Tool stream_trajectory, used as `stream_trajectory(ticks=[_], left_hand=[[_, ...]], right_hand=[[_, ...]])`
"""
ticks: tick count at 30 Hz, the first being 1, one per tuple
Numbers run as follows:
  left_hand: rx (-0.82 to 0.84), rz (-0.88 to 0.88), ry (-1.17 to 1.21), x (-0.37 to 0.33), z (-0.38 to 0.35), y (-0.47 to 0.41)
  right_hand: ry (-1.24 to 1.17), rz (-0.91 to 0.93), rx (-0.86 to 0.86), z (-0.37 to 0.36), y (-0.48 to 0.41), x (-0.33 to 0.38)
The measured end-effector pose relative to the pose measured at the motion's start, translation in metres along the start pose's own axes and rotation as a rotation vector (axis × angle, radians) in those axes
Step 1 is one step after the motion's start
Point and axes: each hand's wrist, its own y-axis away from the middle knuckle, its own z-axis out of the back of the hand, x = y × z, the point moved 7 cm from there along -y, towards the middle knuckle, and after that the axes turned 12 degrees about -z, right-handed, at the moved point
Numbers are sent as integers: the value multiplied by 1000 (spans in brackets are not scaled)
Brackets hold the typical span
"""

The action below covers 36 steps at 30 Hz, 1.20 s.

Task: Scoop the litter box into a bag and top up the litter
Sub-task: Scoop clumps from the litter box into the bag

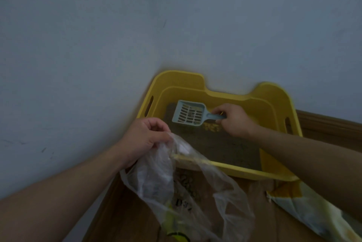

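The right hand (234,120) grips the handle of a pale blue slotted scoop (189,113), held over the far end of the yellow litter box (270,175); a few pellets seem to lie in the scoop, though blur makes that uncertain. Nearer, the left hand (144,140) pinches the rim of a clear plastic bag (156,179), which hangs below it against the box's near wall. A litter sack (313,214) lies under the right forearm.
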Motion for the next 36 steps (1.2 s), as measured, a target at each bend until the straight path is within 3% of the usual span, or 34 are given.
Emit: stream_trajectory(ticks=[17, 36], left_hand=[[30, 35, -89, -10, -2, 4], [33, 64, -83, -22, -4, 19]], right_hand=[[-34, 35, -14, 84, 94, -8], [48, 259, 324, 57, 169, 5]])
